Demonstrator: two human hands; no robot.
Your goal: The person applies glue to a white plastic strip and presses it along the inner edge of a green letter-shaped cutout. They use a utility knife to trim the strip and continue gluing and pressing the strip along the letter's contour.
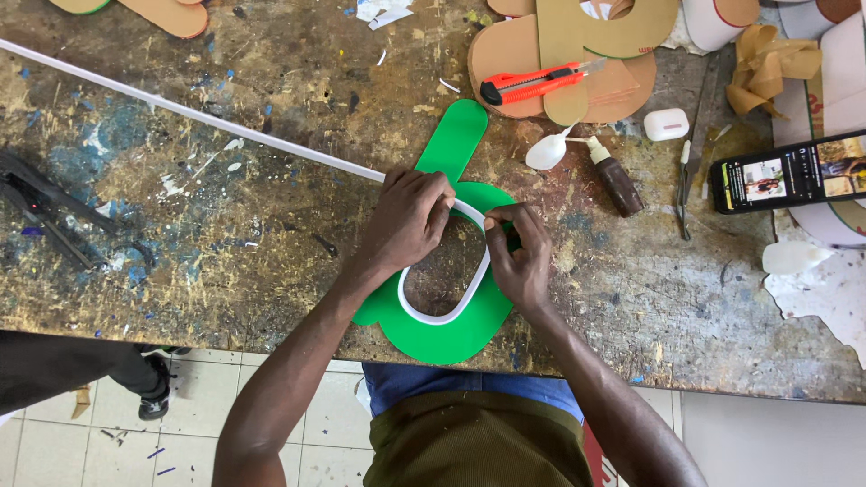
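Note:
A flat green letter-shaped cutout (451, 335) lies on the worn workbench (234, 234) near its front edge. A long white strip (180, 113) runs from the far left across the bench and curves along the inner edge of the cutout's hole (446, 316). My left hand (410, 221) presses the strip down at the top left of the hole. On the hole's right side, my right hand (519, 257) pinches the strip against the green edge. Both hands are closed on the strip.
Behind the cutout lie an orange utility knife (532, 84) on brown cardboard shapes (505, 54), a white spoon (548, 151), a small brown glue bottle (618, 180), pliers (687, 176), a white earbud case (666, 124) and a phone (789, 171). A black tool (45, 212) lies at left.

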